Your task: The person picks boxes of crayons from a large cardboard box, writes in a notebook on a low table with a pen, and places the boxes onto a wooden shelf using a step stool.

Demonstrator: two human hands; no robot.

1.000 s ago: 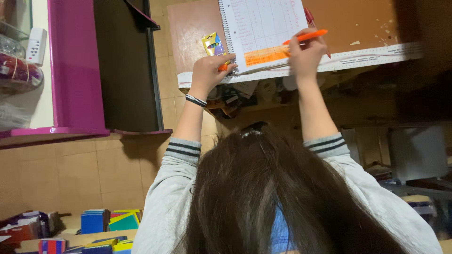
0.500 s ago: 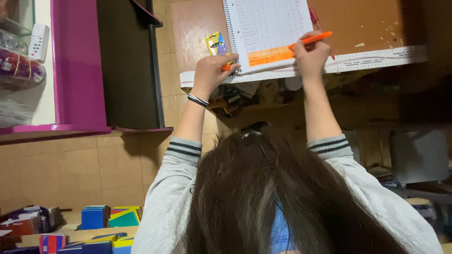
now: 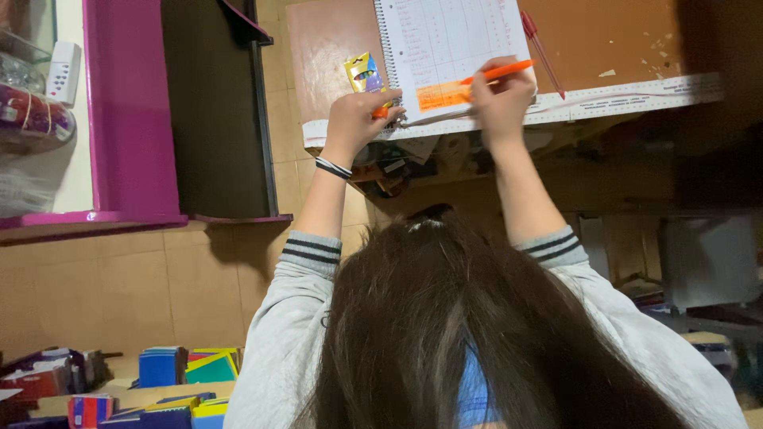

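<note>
Two hands work at the table's (image 3: 636, 99) edge: my right hand (image 3: 502, 94) has its fingers clenched round an orange pen (image 3: 497, 73) over the notebook (image 3: 453, 48), my left hand (image 3: 362, 119) pinches a small orange cap (image 3: 381, 113) beside it.

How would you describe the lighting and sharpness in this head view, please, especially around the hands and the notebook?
In the head view, the spiral notebook is brightly lit and sharp; the left hand and the right hand with the orange pen are clear; the right edge falls into deep shadow; the dark hair close to the lens looks soft.
</note>
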